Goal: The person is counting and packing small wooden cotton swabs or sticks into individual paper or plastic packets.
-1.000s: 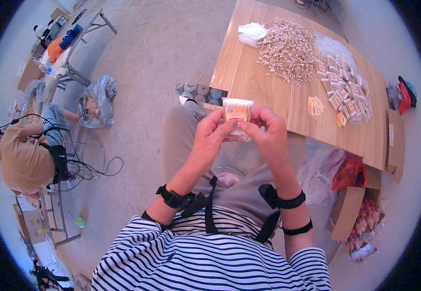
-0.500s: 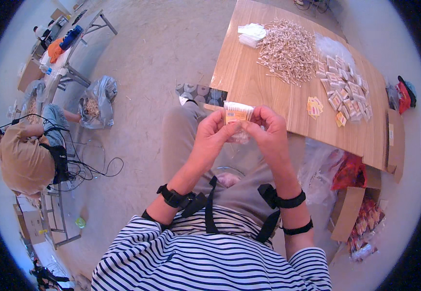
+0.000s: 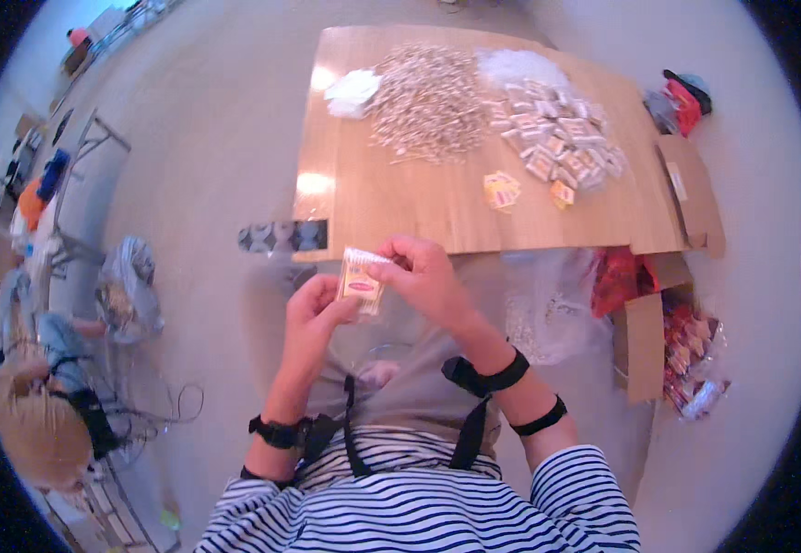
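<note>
Both my hands hold a small clear packet (image 3: pixel 361 281) with a red label, filled with thin sticks, above my lap. My left hand (image 3: pixel 313 313) grips its lower left side with thumb and fingers. My right hand (image 3: pixel 424 275) pinches its top right corner. The packet hangs just in front of the near edge of a wooden table (image 3: pixel 400 203).
On the table lie a heap of loose cotton swabs (image 3: pixel 428 101), a white wad (image 3: pixel 353 92), several filled packets (image 3: pixel 557 134) and loose labels (image 3: pixel 502 191). Cardboard boxes (image 3: pixel 645 341) and bags stand at the right. Another person (image 3: pixel 36 424) sits at the far left.
My head has turned, so the table now sits in the middle of the view. The packet stays in both hands, held a little lower in front of the table edge.
</note>
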A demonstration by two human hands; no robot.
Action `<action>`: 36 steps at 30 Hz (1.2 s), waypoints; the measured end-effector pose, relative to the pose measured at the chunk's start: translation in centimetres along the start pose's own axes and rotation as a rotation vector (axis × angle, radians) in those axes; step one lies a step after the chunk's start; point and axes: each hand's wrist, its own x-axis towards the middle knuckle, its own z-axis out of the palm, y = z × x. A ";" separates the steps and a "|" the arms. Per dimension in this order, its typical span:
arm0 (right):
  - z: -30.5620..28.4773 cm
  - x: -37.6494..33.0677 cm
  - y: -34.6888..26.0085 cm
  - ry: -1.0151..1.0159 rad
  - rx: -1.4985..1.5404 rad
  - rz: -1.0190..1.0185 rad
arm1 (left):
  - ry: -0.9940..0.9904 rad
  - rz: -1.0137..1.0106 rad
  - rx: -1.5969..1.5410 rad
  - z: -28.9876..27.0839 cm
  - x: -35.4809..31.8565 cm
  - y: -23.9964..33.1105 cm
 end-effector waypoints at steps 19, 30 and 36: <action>-28.0 9.0 10.6 1.042 0.168 0.155 | -0.047 -0.060 0.157 -0.4 6.8 -0.5; -13.3 2.1 12.4 0.325 -0.517 0.195 | 0.219 0.418 0.928 -5.1 23.8 3.7; -11.9 1.4 12.6 0.196 -0.649 0.202 | 0.323 0.605 1.280 -5.1 35.4 4.7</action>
